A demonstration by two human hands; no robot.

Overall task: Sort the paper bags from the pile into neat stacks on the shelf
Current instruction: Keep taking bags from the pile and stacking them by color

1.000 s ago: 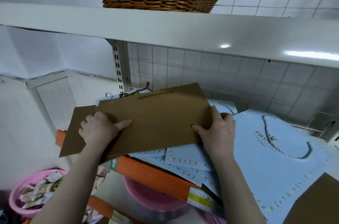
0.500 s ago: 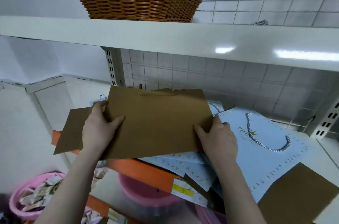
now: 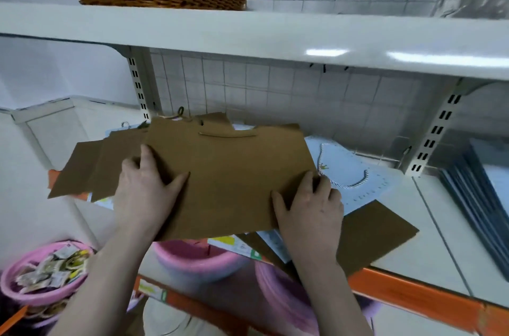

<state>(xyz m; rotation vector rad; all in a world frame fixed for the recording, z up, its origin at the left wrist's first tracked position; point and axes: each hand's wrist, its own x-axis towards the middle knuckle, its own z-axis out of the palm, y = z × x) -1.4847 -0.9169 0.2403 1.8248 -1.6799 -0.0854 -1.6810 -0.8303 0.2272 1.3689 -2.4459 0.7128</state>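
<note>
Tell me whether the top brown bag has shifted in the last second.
Yes. The top brown bag slid right: its upper left corner was left of the slotted upright, now right of it.

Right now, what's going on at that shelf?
A person is sorting paper bags. Both hands, left hand and right hand, grip a flat brown bag by its side edges, above a loose pile of more brown bags and light blue bags on the shelf. A dark stack sits further right. Nothing looks neatly stacked in the pile yet.
</note>
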